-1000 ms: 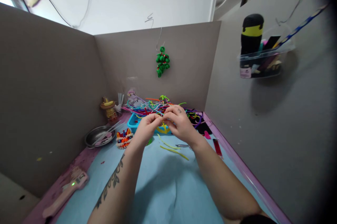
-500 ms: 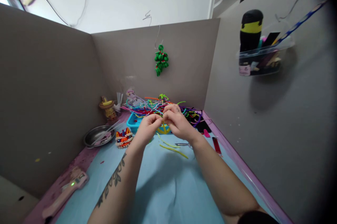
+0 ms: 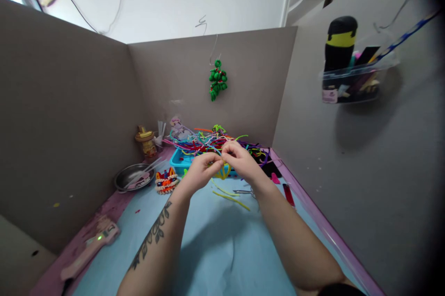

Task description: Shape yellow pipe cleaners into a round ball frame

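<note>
My left hand and my right hand meet above the blue mat, thumbs and fingertips pinched close together. Between them hangs a bent yellow pipe cleaner shape, its upper part hidden by the fingers. Two loose yellow pipe cleaner pieces, one of them a thicker strip, lie on the mat just below. Beside my right wrist rests a metal tool, partly covered by the arm. Behind both hands, a heap of many-coloured pipe cleaners spills over a blue tray.
Left of the hands stand an orange and white beaded piece and a steel bowl. A pink glue gun lies at the left edge. A red-handled item is at right. A green ornament hangs on the back panel.
The whole view has shifted slightly, so things appear a little further right. My fingertips have moved slightly apart, and more of the yellow pipe cleaner shape shows beneath them.
</note>
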`<state>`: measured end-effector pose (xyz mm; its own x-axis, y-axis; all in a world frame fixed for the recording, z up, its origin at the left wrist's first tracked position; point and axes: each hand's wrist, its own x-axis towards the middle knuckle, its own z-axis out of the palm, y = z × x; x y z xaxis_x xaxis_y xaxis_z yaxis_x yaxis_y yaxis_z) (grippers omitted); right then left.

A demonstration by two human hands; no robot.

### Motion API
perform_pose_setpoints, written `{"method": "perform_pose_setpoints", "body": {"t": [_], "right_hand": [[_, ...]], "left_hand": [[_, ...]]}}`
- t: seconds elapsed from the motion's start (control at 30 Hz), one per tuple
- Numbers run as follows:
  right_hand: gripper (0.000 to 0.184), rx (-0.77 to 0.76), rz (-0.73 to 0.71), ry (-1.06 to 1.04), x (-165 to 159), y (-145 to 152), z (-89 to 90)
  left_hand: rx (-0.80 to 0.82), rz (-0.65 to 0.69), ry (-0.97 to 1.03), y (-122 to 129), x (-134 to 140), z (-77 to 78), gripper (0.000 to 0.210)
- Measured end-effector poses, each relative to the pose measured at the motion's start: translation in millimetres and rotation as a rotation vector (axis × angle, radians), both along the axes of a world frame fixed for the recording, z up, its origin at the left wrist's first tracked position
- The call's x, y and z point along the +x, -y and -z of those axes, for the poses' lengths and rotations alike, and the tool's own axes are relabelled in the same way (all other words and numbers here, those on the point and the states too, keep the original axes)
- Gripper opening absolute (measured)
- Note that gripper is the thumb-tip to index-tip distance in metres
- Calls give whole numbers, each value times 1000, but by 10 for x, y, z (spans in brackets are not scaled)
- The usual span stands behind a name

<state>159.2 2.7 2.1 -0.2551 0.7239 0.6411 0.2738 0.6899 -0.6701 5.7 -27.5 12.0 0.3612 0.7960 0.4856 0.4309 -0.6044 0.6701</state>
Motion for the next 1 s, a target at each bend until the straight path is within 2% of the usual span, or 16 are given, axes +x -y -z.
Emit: {"method": "perform_pose_setpoints", "body": {"t": [0.1, 0.17, 0.33, 0.57, 0.77, 1.0], "right_hand": [[12, 99, -58, -55, 43, 91, -78], [14, 188, -66, -13, 69, 142, -120], [12, 347, 17, 118, 87, 147, -123], [13, 370, 75, 198, 32, 123, -89], [12, 401, 101, 177, 28, 129, -78], [12, 381, 119, 275, 21, 100, -50]], "left_hand": [[-127, 28, 116, -3, -20, 4, 24], [-191, 53, 193, -9, -35, 8, 24], [-249, 64, 277, -21, -59, 8, 25], [-209, 32, 282, -27, -77, 3, 25], [-282, 89, 343, -58, -87, 18, 25], [-218, 33, 199, -19, -80, -23, 28]]}}
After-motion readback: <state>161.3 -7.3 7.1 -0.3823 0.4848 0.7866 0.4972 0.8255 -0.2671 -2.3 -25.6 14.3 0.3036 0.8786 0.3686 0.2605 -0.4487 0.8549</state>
